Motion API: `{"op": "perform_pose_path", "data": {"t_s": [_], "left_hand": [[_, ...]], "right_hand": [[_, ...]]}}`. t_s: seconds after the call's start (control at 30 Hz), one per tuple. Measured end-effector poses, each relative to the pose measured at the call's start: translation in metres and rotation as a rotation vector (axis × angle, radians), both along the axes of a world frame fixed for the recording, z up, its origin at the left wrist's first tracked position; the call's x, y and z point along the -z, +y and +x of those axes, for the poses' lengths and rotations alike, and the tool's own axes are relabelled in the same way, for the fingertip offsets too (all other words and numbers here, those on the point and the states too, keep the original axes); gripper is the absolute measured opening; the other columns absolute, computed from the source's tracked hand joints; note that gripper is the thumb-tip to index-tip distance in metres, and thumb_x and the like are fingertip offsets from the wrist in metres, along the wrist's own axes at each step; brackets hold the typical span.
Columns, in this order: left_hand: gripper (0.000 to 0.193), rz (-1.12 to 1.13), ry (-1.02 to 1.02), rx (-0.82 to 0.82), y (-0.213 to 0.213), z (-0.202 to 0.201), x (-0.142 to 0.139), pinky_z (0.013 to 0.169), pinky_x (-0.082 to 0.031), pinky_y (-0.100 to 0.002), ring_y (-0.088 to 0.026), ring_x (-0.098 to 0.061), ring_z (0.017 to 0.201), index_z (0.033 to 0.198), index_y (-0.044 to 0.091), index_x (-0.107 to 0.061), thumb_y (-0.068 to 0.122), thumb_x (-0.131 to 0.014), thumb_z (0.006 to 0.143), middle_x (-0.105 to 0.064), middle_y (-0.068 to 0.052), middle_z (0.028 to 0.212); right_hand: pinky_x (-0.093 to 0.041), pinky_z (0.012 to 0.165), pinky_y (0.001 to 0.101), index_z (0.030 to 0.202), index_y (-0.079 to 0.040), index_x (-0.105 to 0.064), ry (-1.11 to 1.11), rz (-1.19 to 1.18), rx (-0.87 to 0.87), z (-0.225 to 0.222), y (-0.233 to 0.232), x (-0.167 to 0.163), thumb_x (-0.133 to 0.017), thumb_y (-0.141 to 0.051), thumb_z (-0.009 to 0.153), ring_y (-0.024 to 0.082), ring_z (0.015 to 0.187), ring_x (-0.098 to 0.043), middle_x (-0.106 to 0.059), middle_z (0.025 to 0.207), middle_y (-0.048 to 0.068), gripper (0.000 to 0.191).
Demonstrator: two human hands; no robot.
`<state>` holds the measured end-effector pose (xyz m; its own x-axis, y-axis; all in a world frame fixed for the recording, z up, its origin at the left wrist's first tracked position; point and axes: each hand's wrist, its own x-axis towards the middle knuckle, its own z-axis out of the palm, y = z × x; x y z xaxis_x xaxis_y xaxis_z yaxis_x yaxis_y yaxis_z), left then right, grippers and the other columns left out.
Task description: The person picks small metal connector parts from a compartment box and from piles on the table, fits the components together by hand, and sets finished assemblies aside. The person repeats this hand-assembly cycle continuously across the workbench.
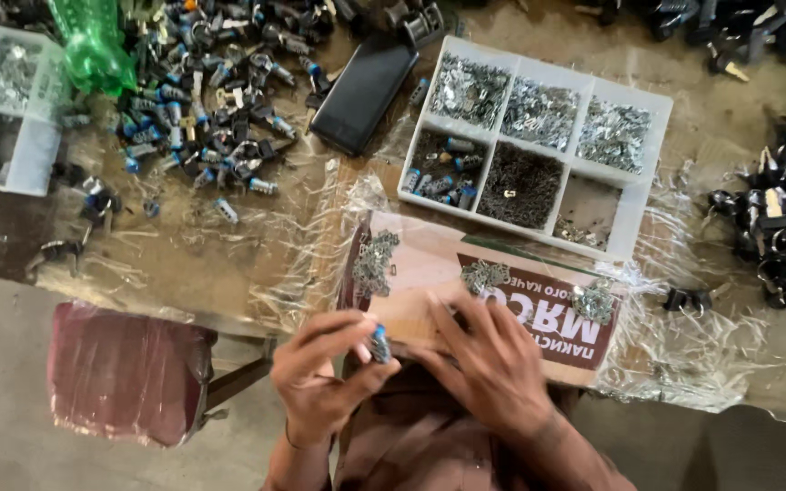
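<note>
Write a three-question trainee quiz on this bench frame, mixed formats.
1. True or false: the left hand pinches a small cylinder part with a blue end.
2. How many compartments has the white tray? A) four B) six C) nine
3. What flat black thing lies left of that tray?

Key: 1 true. 2 B. 3 a black phone-like slab. The right hand is blurred, so nothing can be said of its grip.
</note>
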<state>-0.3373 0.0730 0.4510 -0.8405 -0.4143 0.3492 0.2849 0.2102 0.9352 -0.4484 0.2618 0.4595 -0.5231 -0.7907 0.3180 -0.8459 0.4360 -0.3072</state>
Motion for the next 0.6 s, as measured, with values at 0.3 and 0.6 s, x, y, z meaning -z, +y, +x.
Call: {"op": "perform_pose_path", "data": {"t_s": [0.3,0.6], "left_hand": [[0.045,-0.104,-0.05,0.218,0.044,-0.031,0.006,0.067,-0.058,-0.023,-0.008,-0.066,0.077,0.111,0.005,-0.075,0.003,-0.093,0.07,-0.074,-0.009,0.112],[0.045,-0.129,-0.011,0.339,0.071,-0.046,-0.009,0.066,-0.057,-0.022,-0.011,-0.065,0.077,0.116,0.006,-0.074,0.005,-0.094,0.075,-0.073,-0.009,0.111]], "right_hand": [[-0.057,0.082,0.035,0.1,-0.004,-0.074,-0.983,-0.76,0.139,0.028,0.071,0.021,-0.075,0.005,0.088,0.025,0.092,-0.069,-0.071,0.101,0.01,0.015],[-0.058,0.074,0.0313,0.096,-0.005,-0.075,-0.15,-0.583,0.333,0.027,0.071,-0.02,-0.083,0.002,0.072,0.024,0.084,-0.07,-0.073,0.089,0.008,0.026]]}}
